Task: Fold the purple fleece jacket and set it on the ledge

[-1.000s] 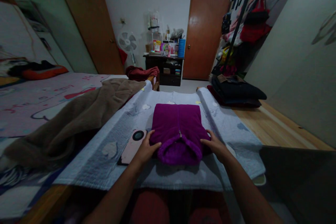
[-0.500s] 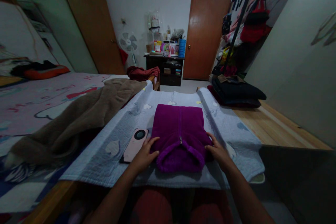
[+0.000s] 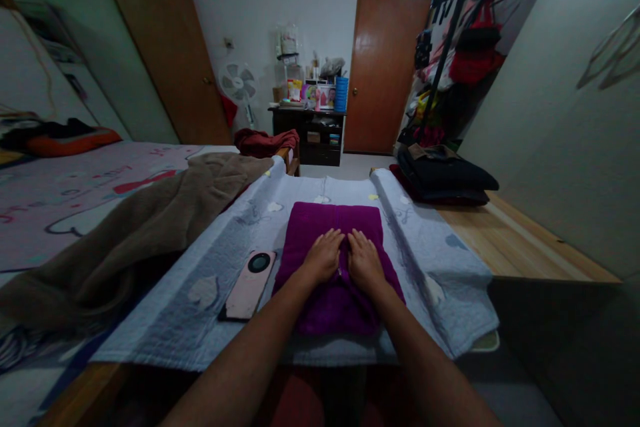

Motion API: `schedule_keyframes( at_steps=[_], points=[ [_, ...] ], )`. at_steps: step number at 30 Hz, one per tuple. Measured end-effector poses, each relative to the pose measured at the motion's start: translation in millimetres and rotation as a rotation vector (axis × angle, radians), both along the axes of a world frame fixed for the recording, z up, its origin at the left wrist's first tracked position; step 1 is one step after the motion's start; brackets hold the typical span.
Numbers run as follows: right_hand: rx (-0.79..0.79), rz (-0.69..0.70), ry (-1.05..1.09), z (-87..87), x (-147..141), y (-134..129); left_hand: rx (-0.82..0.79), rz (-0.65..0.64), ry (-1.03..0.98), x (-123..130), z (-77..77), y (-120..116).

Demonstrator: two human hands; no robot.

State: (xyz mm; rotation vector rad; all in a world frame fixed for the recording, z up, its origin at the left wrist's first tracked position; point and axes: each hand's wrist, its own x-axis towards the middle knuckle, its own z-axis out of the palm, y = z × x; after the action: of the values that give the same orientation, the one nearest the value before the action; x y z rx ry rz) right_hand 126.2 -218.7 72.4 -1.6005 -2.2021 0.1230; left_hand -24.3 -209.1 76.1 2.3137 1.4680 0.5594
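My left hand [image 3: 325, 256] and my right hand [image 3: 364, 258] both lie flat on top of the folded purple garment [image 3: 333, 217], palms down and fingers pointing away from me, pressed to the cloth rather than closed round any of it. They sit close together, one on each side of the zip [image 3: 341, 273], whose small metal pull shows between my wrists. The garment lies right in front of me on the pale blue quilted cloth [image 3: 425, 240], its folded collar end nearest me and partly hidden by my forearms. Just to its left, and apart from it, a pink phone [image 3: 247, 291] lies with its back up (the big round dark camera ring is at the far end). Further left, a brown fleece cover [image 3: 170, 213] is spread over the side of the bed [image 3: 35, 193], which has a pink printed sheet, and a dark red cloth [image 3: 265, 142] is bunched near its far end. To my right, the quilted cloth reaches the light wooden bench [image 3: 530, 247], where a stack of dark folded clothes [image 3: 445, 170] rests towards the back. Beyond, a white fan [image 3: 238, 82] stands near a dark cabinet [image 3: 320, 147] crowded with small things.
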Motion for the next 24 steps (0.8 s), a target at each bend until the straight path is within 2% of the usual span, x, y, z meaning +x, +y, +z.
schedule_keyframes(
  at_steps=[3,5,9,16,18,21,24],
  points=[
    [-0.036,-0.004,-0.066,-12.2,5,-9,-0.027,-0.011,0.049,-2,-20.7,2],
    [-0.061,-0.020,-0.084,-12.8,11,-15,-0.037,-0.020,0.062,-4,-25.0,0],
    [-0.146,-0.064,-0.097,-9.2,21,-27,-0.108,-0.050,0.097,-6,-20.3,0],
    [-0.227,-0.165,-0.123,-14.2,45,-48,-0.141,-0.090,0.238,-7,-16.7,2],
    [-0.253,-0.143,-0.099,-7.7,57,-46,-0.140,-0.094,0.257,-6,-15.5,0],
    [-0.276,-0.136,-0.008,8.6,73,-30,-0.139,-0.090,0.281,-4,-14.2,-1],
    [-0.104,-0.178,0.042,19.6,71,-3,-0.136,-0.088,0.290,-3,-14.8,-2]
  ],
)
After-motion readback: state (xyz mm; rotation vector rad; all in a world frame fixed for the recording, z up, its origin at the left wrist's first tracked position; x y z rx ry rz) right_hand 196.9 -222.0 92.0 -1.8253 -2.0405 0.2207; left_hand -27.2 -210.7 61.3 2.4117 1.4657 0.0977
